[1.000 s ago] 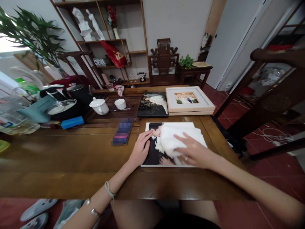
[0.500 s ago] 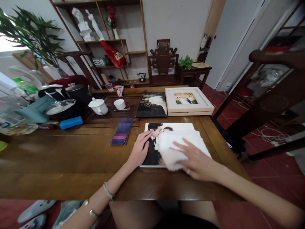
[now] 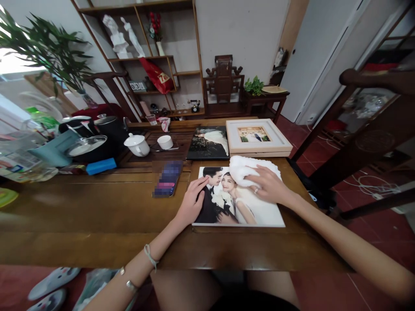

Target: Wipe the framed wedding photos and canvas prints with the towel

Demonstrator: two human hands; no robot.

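A large photo print (image 3: 236,207) of a couple lies flat on the wooden table (image 3: 97,207) in front of me. My left hand (image 3: 191,203) rests open on the print's left edge, fingers flat, steadying it. My right hand (image 3: 269,185) presses a white cloth (image 3: 243,168) against the print's upper right part, fingers spread over the cloth. Most of the picture is uncovered.
A dark photo print (image 3: 209,142) and a white framed picture (image 3: 257,136) lie behind the big print. A phone-like item (image 3: 167,179) lies left of it. A tea tray with a lidded cup (image 3: 138,144) and a bowl (image 3: 165,141), pots and a blue box (image 3: 100,166) stand at left.
My right hand has swept the white cloth from the print's near middle up to its far right corner, uncovering the picture. My left hand has stayed on the left edge.
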